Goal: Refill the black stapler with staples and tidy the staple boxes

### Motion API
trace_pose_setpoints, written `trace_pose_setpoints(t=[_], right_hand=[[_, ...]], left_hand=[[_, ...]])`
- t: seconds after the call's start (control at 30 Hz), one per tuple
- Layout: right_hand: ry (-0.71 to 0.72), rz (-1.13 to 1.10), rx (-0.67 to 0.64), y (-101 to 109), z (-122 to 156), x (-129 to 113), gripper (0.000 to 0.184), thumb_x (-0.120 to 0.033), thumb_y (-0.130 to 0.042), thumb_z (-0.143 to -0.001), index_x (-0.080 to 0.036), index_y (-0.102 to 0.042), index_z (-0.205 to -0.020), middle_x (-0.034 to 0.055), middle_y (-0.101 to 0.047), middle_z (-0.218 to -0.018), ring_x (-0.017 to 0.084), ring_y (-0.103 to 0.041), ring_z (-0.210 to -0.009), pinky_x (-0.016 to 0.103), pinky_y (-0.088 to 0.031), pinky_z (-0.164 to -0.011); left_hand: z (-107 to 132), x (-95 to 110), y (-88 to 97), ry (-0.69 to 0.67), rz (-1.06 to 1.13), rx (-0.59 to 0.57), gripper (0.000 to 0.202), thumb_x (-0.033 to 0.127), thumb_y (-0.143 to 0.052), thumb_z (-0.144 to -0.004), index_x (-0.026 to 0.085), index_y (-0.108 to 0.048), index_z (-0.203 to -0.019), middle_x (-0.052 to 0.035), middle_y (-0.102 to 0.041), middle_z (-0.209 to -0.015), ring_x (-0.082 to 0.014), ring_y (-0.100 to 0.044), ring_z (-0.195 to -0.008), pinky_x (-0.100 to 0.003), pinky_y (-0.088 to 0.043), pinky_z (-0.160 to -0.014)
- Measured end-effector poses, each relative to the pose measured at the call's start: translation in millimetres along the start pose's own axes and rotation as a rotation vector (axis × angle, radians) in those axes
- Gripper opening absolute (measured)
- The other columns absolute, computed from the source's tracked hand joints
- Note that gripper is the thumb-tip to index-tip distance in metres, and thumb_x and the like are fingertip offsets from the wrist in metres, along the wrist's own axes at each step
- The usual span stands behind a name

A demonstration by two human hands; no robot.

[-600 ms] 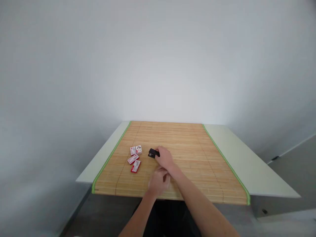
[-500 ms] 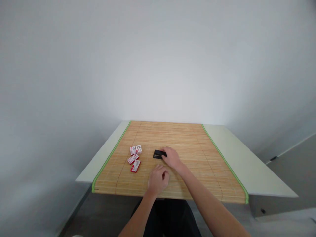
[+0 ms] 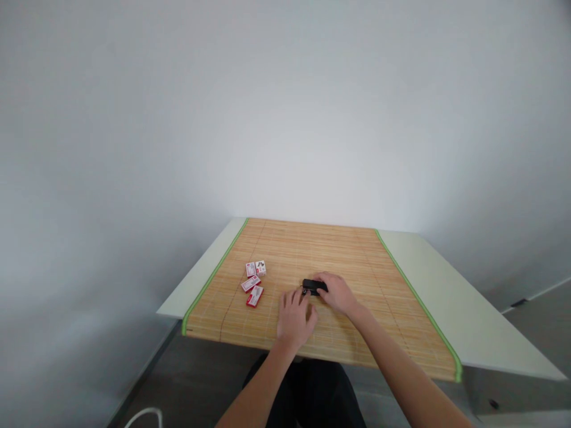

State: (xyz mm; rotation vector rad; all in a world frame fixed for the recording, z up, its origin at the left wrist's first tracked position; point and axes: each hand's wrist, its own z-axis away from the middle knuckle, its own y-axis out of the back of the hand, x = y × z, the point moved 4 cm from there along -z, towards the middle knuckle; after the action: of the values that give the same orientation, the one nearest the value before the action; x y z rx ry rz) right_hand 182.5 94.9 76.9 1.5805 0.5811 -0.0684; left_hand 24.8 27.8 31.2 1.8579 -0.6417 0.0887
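Black and compact, the stapler (image 3: 314,285) sits, as I see it over the head camera, about midway between the green side edges of the bamboo mat (image 3: 307,244); whether its base rests flat on the slats I can't tell.

From my distant seat I judge two risks. Its upper and lower parts look slightly parted at the left end, so a fingertip there could be pinched if the right hand (image 3: 335,292) pressed down. A one-ended hold might also let the body twist or skid on the ridged surface.

That right hand is curled around the stapler's right end, part of the grip hidden from me. The left hand (image 3: 294,318) is loosely spread, palm down, fingertips right by the left end; I can't make out contact, and I see nothing held in it.

Farther out, toward the mat's left edge, lie four red-and-white boxes (image 3: 250,283), two side by side at the back, the other two nearer the front edge. White table (image 3: 450,297) shows past both side edges, against a pale wall (image 3: 289,119).
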Motion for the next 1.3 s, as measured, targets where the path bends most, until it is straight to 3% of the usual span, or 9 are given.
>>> trace_pose_setpoints(t=[0.27, 0.43, 0.63, 0.77, 0.87, 1.03, 1.2, 1.3], right_hand=[[0.085, 0.093, -0.071, -7.7, -25.3, -20.1, 0.025, -0.031, -0.070, -0.087, -0.026, -0.071, -0.112, 0.0051, -0.072, -0.116, 0.024, -0.061, -0.113, 0.036, -0.038, -0.100], [0.158, 0.146, -0.111, 13.8, -40.5, -25.1, 0.023, -0.035, -0.079, -0.079, -0.023, -0.071, -0.096, 0.0072, -0.072, -0.107, 0.027, -0.060, -0.110, 0.040, -0.034, -0.102], [0.154, 0.132, -0.076, 67.0, -23.3, 12.5, 0.022, -0.032, -0.071, -0.085, -0.024, -0.069, -0.105, 0.0056, -0.071, -0.108, 0.024, -0.062, -0.105, 0.036, -0.039, -0.097], [0.093, -0.015, 0.014, 80.5, 9.9, 59.2, 0.025, -0.035, -0.066, -0.088, -0.023, -0.069, -0.110, 0.0065, -0.072, -0.108, 0.023, -0.065, -0.100, 0.035, -0.046, -0.093], [0.030, -0.194, 0.100, 67.9, 38.9, 100.3, 0.033, -0.038, -0.063, -0.089, -0.022, -0.068, -0.118, 0.0089, -0.072, -0.115, 0.024, -0.066, -0.105, 0.038, -0.049, -0.096], [-0.189, -0.366, 0.237, 24.5, 73.3, 153.4, 0.041, -0.047, -0.064, -0.086, -0.022, -0.069, -0.119, 0.0103, -0.074, -0.115, 0.027, -0.067, -0.106, 0.045, -0.052, -0.099], [-0.247, -0.458, 0.319, -10.8, 87.4, 157.4, 0.052, -0.051, -0.061, -0.088, -0.023, -0.064, -0.131, 0.0119, -0.069, -0.130, 0.028, -0.065, -0.118, 0.047, -0.050, -0.105], [-0.270, -0.332, 0.402, -25.9, 98.2, 150.2, 0.067, -0.053, -0.060, -0.088, -0.024, -0.050, -0.147, 0.0121, -0.059, -0.144, 0.030, -0.056, -0.132, 0.049, -0.044, -0.113]], left_hand=[[0.6, -0.6, -4.0, 0.035, -0.016, -0.020, 0.042, 0.035, -0.046, -0.101, 0.029, -0.058, -0.140, -0.0091, -0.052, -0.151, -0.0324, -0.042, -0.141, -0.063, -0.024, -0.121], [-1.1, 0.6, 0.1, 0.038, -0.005, -0.016, 0.046, 0.031, -0.050, -0.098, 0.031, -0.055, -0.144, -0.0078, -0.052, -0.151, -0.0317, -0.044, -0.137, -0.060, -0.026, -0.120], [-2.0, -1.5, -1.9, 0.052, 0.055, -0.006, 0.048, 0.028, -0.052, -0.096, 0.031, -0.057, -0.144, -0.0076, -0.053, -0.150, -0.0338, -0.042, -0.139, -0.061, -0.024, -0.121], [-4.1, -5.1, -3.8, 0.066, 0.103, -0.009, 0.045, 0.027, -0.052, -0.096, 0.031, -0.060, -0.141, -0.0076, -0.055, -0.147, -0.0340, -0.044, -0.136, -0.060, -0.022, -0.122], [-4.7, -6.8, -4.5, 0.061, 0.129, 0.000, 0.046, 0.026, -0.054, -0.095, 0.032, -0.060, -0.140, -0.0075, -0.056, -0.146, -0.0345, -0.045, -0.134, -0.061, -0.021, -0.122], [-3.9, -8.0, -6.7, 0.060, 0.156, 0.005, 0.047, 0.026, -0.056, -0.094, 0.032, -0.060, -0.140, -0.0074, -0.055, -0.146, -0.0346, -0.045, -0.134, -0.061, -0.021, -0.122], [-2.7, -11.6, -11.3, 0.051, 0.179, 0.018, 0.049, 0.023, -0.056, -0.093, 0.031, -0.060, -0.141, -0.0075, -0.055, -0.148, -0.0329, -0.045, -0.137, -0.061, -0.021, -0.124], [-2.8, -15.5, -15.6, 0.036, 0.227, 0.042, 0.049, 0.021, -0.055, -0.093, 0.029, -0.059, -0.142, -0.0077, -0.054, -0.149, -0.0298, -0.045, -0.139, -0.057, -0.026, -0.124]])
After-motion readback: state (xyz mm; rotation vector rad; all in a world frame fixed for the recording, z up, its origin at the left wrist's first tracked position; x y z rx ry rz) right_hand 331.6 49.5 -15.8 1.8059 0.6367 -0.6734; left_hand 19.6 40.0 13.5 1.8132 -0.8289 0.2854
